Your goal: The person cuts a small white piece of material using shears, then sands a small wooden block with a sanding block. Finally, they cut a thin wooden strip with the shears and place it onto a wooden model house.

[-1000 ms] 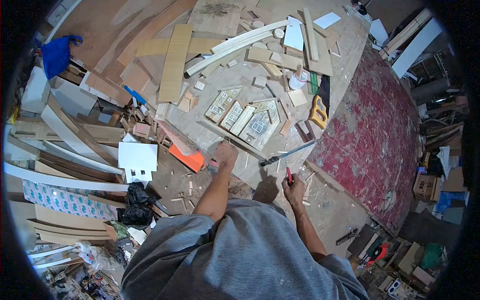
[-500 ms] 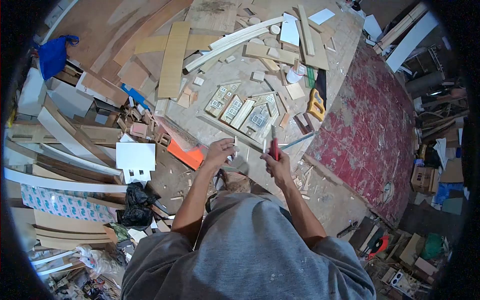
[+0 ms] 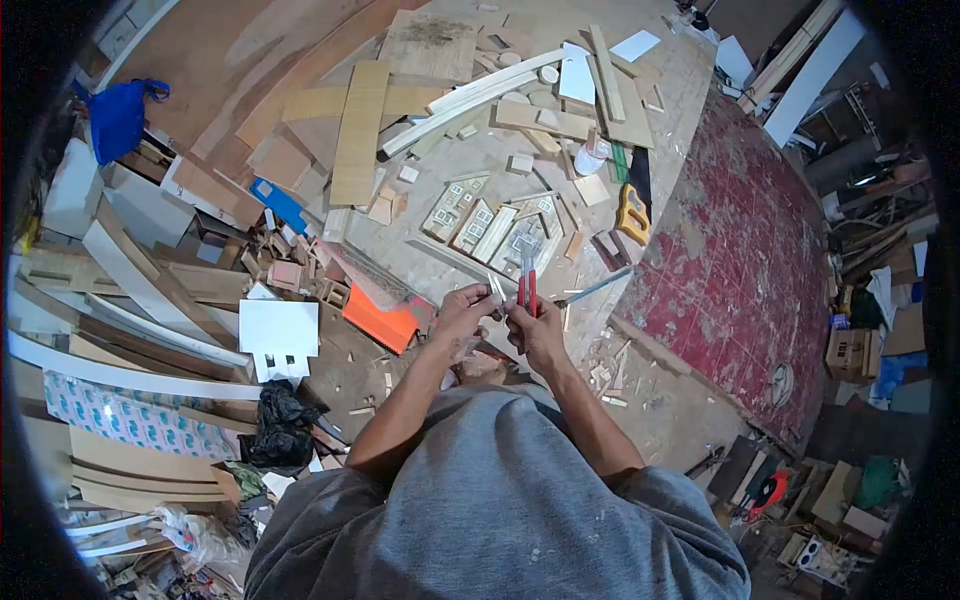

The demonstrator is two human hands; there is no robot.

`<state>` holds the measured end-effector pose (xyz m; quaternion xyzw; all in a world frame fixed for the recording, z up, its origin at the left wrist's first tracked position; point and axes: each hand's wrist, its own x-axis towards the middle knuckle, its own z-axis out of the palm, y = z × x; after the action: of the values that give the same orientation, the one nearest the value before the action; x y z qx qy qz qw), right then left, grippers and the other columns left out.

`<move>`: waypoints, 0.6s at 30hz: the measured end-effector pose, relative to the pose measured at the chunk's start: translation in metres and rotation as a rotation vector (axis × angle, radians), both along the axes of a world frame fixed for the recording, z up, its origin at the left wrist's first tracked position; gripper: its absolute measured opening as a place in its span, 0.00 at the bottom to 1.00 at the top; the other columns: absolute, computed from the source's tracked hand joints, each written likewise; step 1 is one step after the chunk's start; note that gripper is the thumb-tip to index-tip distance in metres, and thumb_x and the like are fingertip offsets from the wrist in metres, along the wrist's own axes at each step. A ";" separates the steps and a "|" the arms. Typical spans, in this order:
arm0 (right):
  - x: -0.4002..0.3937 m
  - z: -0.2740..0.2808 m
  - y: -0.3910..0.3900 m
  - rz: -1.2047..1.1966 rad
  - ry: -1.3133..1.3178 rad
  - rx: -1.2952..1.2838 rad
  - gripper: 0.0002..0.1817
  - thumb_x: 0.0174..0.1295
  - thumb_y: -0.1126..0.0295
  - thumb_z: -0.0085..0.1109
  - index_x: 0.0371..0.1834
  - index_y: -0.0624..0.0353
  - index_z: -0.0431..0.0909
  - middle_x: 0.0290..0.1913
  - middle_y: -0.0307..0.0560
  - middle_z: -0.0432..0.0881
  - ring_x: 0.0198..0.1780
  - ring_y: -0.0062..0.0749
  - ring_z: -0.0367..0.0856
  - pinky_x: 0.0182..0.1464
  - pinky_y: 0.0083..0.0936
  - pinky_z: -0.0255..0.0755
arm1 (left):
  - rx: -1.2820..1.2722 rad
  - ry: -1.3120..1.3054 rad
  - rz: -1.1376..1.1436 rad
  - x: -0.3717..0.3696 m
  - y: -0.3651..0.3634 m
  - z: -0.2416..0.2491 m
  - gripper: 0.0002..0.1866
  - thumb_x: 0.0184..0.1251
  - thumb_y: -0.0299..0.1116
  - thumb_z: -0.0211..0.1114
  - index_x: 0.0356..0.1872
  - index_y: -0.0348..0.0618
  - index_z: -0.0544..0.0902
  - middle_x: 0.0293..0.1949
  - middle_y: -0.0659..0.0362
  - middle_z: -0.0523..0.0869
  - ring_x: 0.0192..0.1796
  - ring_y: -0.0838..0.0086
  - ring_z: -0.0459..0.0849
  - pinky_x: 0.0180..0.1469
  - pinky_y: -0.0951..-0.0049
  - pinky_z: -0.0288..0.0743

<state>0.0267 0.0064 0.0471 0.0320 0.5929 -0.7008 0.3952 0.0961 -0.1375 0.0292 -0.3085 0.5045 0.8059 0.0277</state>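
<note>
My left hand (image 3: 465, 315) pinches a small pale strip (image 3: 496, 287) that stands up from its fingers. Close beside it on the right, my right hand (image 3: 537, 328) is closed on a red-handled tool (image 3: 527, 288), whose grey metal end points away from me. Its exact type is too small to tell. Just beyond both hands lies a small wooden model of house fronts (image 3: 490, 225) with framed windows, on the work surface (image 3: 420, 265).
A yellow-handled saw (image 3: 633, 213) and a white tub (image 3: 591, 157) are at the right of the model. Long wood strips (image 3: 470, 100) lie behind it. An orange piece (image 3: 380, 318) is left of my hands, and a red board (image 3: 720, 240) spreads out at the right.
My hands have come closer together. The red-handled tool has moved left beside the pale strip, and more of its two handles shows. The whole view has shifted slightly.
</note>
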 end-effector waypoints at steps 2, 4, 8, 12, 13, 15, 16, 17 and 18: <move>0.004 0.004 -0.001 0.040 0.111 0.076 0.07 0.66 0.69 0.64 0.36 0.59 0.77 0.20 0.34 0.72 0.16 0.17 0.66 0.16 0.19 0.59 | 0.015 0.007 0.007 0.001 0.000 -0.002 0.08 0.69 0.35 0.68 0.41 0.43 0.85 0.31 0.65 0.86 0.31 0.86 0.82 0.22 0.85 0.68; 0.006 0.007 -0.001 0.042 0.123 0.104 0.07 0.66 0.69 0.65 0.36 0.59 0.77 0.20 0.33 0.71 0.16 0.17 0.65 0.15 0.19 0.58 | 0.005 0.029 0.002 0.001 0.000 -0.002 0.07 0.70 0.35 0.67 0.40 0.44 0.85 0.30 0.65 0.86 0.30 0.86 0.80 0.22 0.86 0.68; 0.002 0.011 0.006 0.040 0.027 0.021 0.08 0.64 0.70 0.66 0.39 0.59 0.76 0.20 0.33 0.71 0.16 0.15 0.64 0.15 0.18 0.56 | 0.066 0.004 0.005 0.001 -0.004 -0.001 0.07 0.70 0.36 0.66 0.40 0.43 0.85 0.31 0.67 0.85 0.30 0.87 0.77 0.22 0.85 0.62; -0.010 0.015 0.015 0.126 0.167 0.014 0.24 0.58 0.72 0.72 0.57 0.59 0.74 0.29 0.33 0.75 0.20 0.13 0.64 0.19 0.16 0.57 | 0.151 -0.025 -0.020 -0.001 -0.003 0.012 0.08 0.69 0.37 0.67 0.40 0.44 0.86 0.30 0.69 0.84 0.29 0.88 0.75 0.21 0.86 0.61; -0.011 0.012 0.016 0.129 0.168 0.018 0.24 0.58 0.72 0.72 0.57 0.59 0.74 0.29 0.33 0.75 0.20 0.13 0.64 0.19 0.16 0.57 | 0.139 -0.067 -0.025 -0.001 -0.002 0.014 0.08 0.68 0.37 0.68 0.40 0.44 0.86 0.29 0.70 0.83 0.29 0.89 0.75 0.21 0.86 0.60; -0.013 0.004 0.016 0.240 0.521 -0.015 0.37 0.52 0.74 0.77 0.66 0.60 0.71 0.41 0.31 0.77 0.27 0.11 0.66 0.27 0.13 0.60 | 0.139 -0.045 -0.057 0.000 -0.002 0.012 0.08 0.68 0.38 0.68 0.39 0.45 0.86 0.29 0.70 0.83 0.29 0.89 0.75 0.20 0.86 0.59; -0.017 0.005 0.019 0.317 0.462 0.020 0.45 0.47 0.74 0.80 0.71 0.59 0.67 0.49 0.29 0.75 0.32 0.10 0.65 0.33 0.11 0.62 | 0.134 -0.021 -0.091 0.000 -0.003 0.011 0.08 0.68 0.38 0.69 0.38 0.46 0.86 0.29 0.71 0.82 0.30 0.89 0.75 0.20 0.87 0.58; -0.019 0.006 0.020 0.322 0.464 0.021 0.45 0.47 0.74 0.80 0.71 0.59 0.67 0.49 0.29 0.75 0.32 0.10 0.65 0.33 0.11 0.62 | 0.135 -0.018 -0.086 -0.001 -0.003 0.010 0.08 0.68 0.38 0.69 0.38 0.46 0.86 0.29 0.71 0.82 0.30 0.89 0.75 0.20 0.87 0.58; -0.020 0.007 0.020 0.348 0.480 0.041 0.45 0.47 0.73 0.81 0.71 0.59 0.68 0.48 0.29 0.75 0.32 0.11 0.65 0.33 0.12 0.62 | 0.146 -0.026 -0.090 -0.001 -0.002 0.012 0.08 0.67 0.39 0.69 0.37 0.47 0.86 0.28 0.71 0.82 0.30 0.89 0.75 0.20 0.87 0.58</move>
<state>0.0063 0.0267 0.0540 -0.2289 0.6800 -0.5982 0.3569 0.0951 -0.1398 0.0409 -0.2934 0.4571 0.8345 0.0928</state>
